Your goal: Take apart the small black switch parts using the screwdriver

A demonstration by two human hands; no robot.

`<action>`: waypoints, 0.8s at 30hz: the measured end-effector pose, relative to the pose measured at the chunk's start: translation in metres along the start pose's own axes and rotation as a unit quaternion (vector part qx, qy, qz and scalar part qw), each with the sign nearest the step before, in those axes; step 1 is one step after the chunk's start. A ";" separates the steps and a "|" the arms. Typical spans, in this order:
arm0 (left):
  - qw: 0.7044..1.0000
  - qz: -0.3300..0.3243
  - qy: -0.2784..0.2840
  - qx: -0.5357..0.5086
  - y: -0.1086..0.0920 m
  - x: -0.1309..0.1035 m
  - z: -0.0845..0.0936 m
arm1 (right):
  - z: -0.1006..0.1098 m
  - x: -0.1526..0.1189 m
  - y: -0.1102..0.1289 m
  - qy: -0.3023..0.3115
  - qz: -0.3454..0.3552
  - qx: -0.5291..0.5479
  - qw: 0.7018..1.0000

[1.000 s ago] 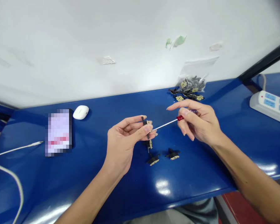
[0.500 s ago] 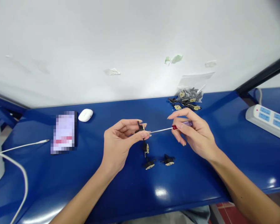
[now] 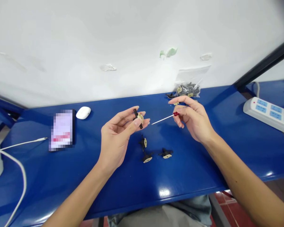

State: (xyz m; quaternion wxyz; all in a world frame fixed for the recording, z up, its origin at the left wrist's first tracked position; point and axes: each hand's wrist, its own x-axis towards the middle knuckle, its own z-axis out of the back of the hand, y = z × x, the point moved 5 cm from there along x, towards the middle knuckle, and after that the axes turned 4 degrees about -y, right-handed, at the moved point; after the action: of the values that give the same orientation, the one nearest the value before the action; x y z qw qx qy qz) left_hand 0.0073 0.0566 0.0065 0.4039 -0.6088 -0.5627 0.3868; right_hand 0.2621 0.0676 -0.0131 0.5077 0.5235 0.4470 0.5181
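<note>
My left hand [image 3: 119,134] pinches a small black part with a brass-coloured plate [image 3: 140,118] between thumb and fingers. A screwdriver [image 3: 163,119] with a thin metal shaft and red collar is held in my right hand [image 3: 192,118]; its tip points left and stands a little apart from the part. Below my hands, three similar pieces lie on the blue table: one upper left [image 3: 144,142], one under it [image 3: 147,157] and one to the right [image 3: 167,153].
A clear bag of similar parts [image 3: 189,90] lies by the wall, with loose ones before it, partly behind my right hand. On the left are a phone [image 3: 62,130], a white case [image 3: 83,113] and a cable [image 3: 23,176]; a power strip [image 3: 269,113] is at right.
The screwdriver tip has come away from the part in my left hand. That part is turned, so its brass plate now shows. The whole view has shifted slightly.
</note>
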 end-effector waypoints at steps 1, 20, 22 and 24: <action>1.000 -0.005 0.002 -0.006 -0.003 0.000 0.000 | 0.003 0.002 -0.003 -0.007 -0.001 -0.021 1.000; 0.972 -0.141 0.078 0.169 -0.043 -0.004 -0.038 | 0.019 -0.011 0.027 0.031 0.088 -0.324 0.941; 0.953 -0.209 0.083 0.203 -0.079 0.017 -0.052 | -0.004 -0.038 0.054 -0.009 0.102 -0.302 0.948; 0.926 -0.278 0.086 0.241 -0.121 0.044 -0.067 | -0.046 -0.076 0.068 -0.046 0.050 -0.136 0.988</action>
State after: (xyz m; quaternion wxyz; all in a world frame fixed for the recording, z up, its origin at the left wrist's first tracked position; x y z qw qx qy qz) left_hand 0.0268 0.1017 0.1432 0.6769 -0.3431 -0.5621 0.3288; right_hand 0.2077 -0.0105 0.0455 0.5680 0.4946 0.3219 0.5738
